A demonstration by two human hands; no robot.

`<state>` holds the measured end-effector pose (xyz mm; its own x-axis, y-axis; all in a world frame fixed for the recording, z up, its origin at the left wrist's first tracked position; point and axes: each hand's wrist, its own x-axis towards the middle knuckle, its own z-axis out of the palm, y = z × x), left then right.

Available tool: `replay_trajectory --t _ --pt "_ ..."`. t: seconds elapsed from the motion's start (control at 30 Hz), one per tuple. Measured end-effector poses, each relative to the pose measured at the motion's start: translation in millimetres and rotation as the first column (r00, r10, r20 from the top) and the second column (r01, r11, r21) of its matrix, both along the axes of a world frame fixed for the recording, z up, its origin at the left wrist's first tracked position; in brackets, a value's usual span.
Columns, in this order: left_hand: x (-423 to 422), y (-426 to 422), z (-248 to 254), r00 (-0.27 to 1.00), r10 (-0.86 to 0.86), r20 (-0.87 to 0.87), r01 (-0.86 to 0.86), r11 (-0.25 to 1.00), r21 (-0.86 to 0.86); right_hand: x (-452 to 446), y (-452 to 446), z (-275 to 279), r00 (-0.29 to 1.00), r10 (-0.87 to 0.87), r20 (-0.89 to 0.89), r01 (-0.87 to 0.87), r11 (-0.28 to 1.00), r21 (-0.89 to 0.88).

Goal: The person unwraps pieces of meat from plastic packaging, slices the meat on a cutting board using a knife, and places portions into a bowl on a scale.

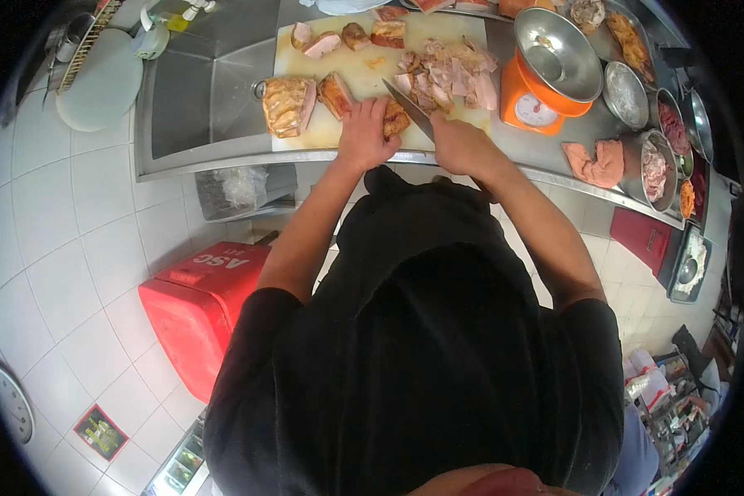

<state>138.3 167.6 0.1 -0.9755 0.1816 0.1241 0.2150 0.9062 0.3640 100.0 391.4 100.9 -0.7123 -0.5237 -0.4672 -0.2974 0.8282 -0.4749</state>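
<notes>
My right hand (467, 149) grips a kitchen knife (411, 107), its blade slanting up and to the left over the white cutting board (306, 140). My left hand (367, 134) presses down on a browned piece of roast pork (396, 121), fingers curled over its left side, just left of the blade. Beyond the knife spreads a heap of cut pork pieces (450, 74). A longer strip of pork (334, 95) lies above my left hand, and a large crisp-skinned slab (288, 106) sits at the board's left.
An orange kitchen scale (540, 99) with a steel bowl on top stands right of the board. Further right are an orange cloth (593, 163) and several metal bowls holding meat. A steel sink (215, 91) lies to the left. Below stands a red box (194, 310).
</notes>
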Motion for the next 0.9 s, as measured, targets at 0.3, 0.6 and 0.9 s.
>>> replay_trajectory --t 0.3,0.6,0.9 --pt "-9 -10 -12 1.000 -0.018 0.022 0.016 0.998 0.054 -32 -34 -6 0.996 0.087 0.004 -0.087 0.996 0.029" --pt "-3 -7 -8 0.999 -0.045 0.031 0.043 0.997 0.067 -49 -44 6 0.970 0.222 0.096 -0.231 0.969 0.091" --pt "0 -6 -5 1.000 0.013 0.012 -0.014 0.997 0.074 -26 -34 -14 0.998 0.067 0.006 -0.067 0.997 -0.023"
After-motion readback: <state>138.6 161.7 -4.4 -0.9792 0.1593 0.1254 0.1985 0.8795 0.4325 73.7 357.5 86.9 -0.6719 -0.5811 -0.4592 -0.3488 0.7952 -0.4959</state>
